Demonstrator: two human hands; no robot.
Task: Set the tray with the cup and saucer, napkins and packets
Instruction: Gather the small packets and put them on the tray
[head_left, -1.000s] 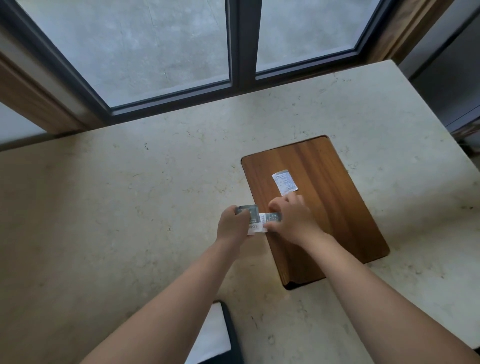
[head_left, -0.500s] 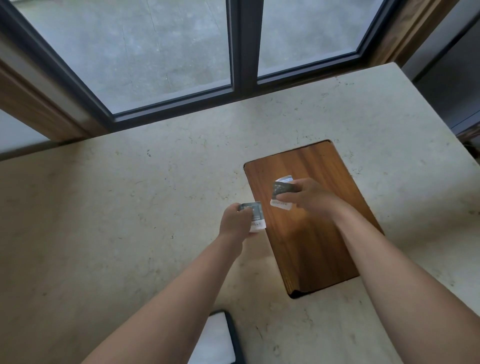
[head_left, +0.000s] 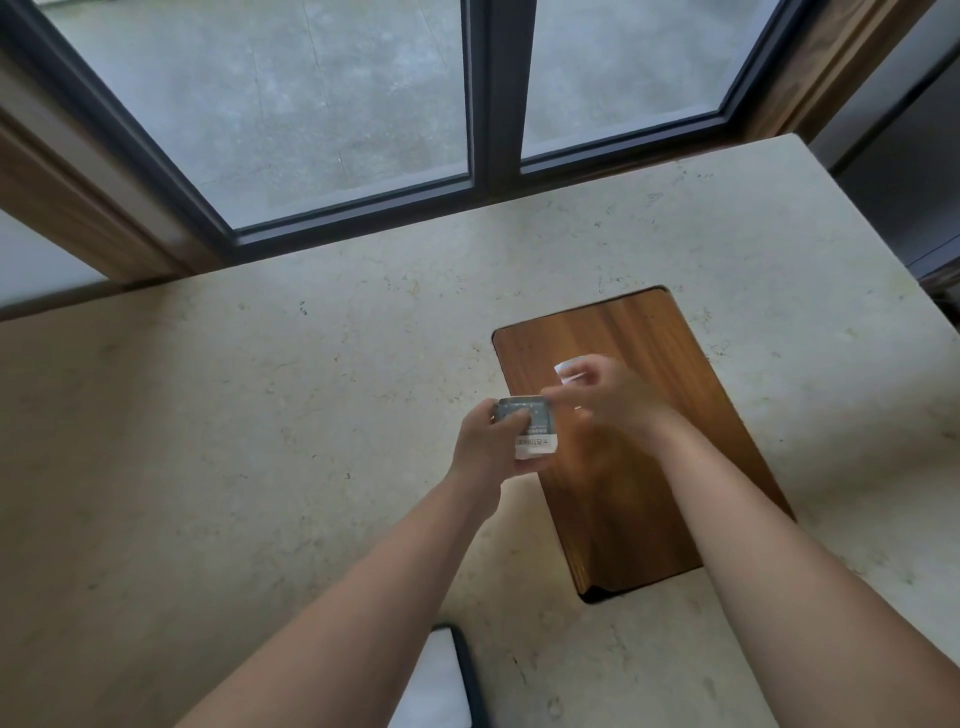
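A wooden tray (head_left: 649, 499) lies on the stone counter, right of centre. My left hand (head_left: 488, 447) grips a small stack of grey and white packets (head_left: 530, 431) just above the tray's left edge. My right hand (head_left: 608, 395) is blurred over the tray, with its fingers stretched left to the stack's top right corner and nothing visibly in them. A white packet (head_left: 567, 368) lies on the tray behind the right hand, mostly hidden. No cup, saucer or napkins are in view.
The beige stone counter (head_left: 260, 441) runs up to a dark-framed window (head_left: 488, 130) at the back. Its right edge drops off near a dark wall. A white object with a dark rim (head_left: 441, 680) sits at the near edge between my forearms.
My right hand took a packet from the stack, carried it out over the tray, then came back left to the stack without it. My left hand stayed put.
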